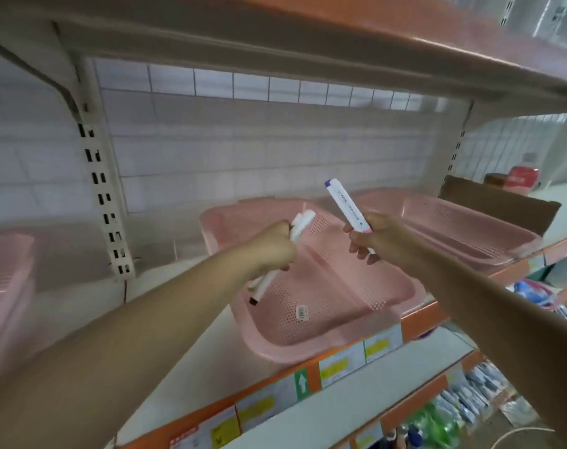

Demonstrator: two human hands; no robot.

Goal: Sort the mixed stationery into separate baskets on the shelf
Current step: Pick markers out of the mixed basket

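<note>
Curled fingers (288, 246) of left hand (271, 246) round white markers (301, 225), count blurred, right hand (377, 238) pinching purple-capped marker (345, 204)

middle basket (340, 286): we see pale pink, dotted all over with fine rows of holes.
right basket (470, 228): we find the same pink and the same dotted pattern.
sticker (302, 312): white with black barcode stripes.
purple-capped marker (345, 202): white barrel, dark purple cap, pink band low down, dark lettering.
white markers (300, 226): white; we make out one black tip.
shelf edge (418, 322): orange, with yellow-and-white labels.
arrow label (301, 382): green, white arrow.
back panel (243, 89): white, crossed by dark grid lines.
cardboard (495, 205): brown.
</note>
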